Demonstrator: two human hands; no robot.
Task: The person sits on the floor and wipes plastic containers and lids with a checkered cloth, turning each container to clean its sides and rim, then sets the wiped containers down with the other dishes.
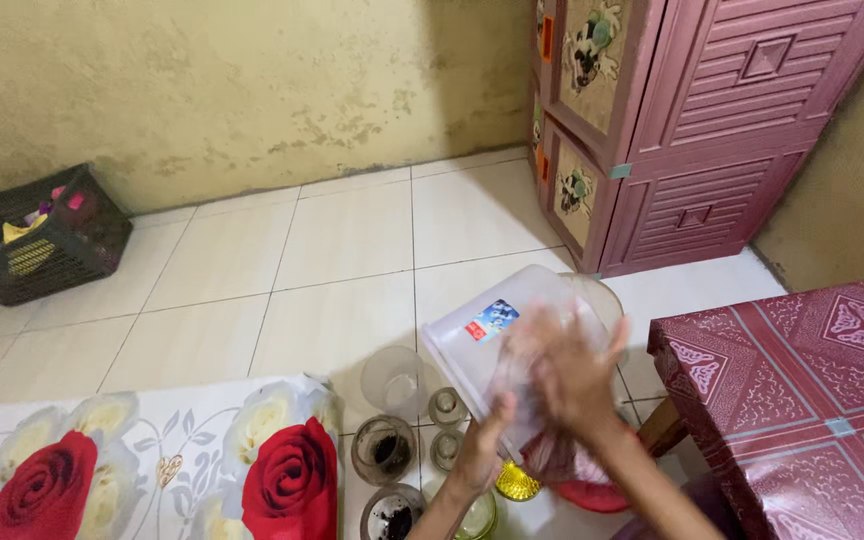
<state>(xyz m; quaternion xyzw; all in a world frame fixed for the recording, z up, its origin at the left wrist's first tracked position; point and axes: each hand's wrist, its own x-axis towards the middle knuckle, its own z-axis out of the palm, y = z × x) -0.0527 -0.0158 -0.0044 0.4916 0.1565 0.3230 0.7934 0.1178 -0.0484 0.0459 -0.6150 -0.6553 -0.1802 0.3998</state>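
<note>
My left hand [487, 440] grips the lower edge of a clear plastic container [497, 335] with a small red and blue sticker, held tilted above the floor. My right hand [572, 375] is pressed flat against the container's near face, fingers spread, and looks blurred. Below the container stand several glass cups [392, 385] on the white tiles; two of them [384, 450] hold dark dregs. A yellow glass piece [517, 485] and a red item [592, 492] lie under my forearms.
A pink plastic drawer cabinet [692, 130] stands at the back right. A table with a maroon patterned cloth [802, 390] is at the right. A rose-print cloth [142, 465] covers the lower left. A dark basket [37, 240] with odds and ends sits by the wall.
</note>
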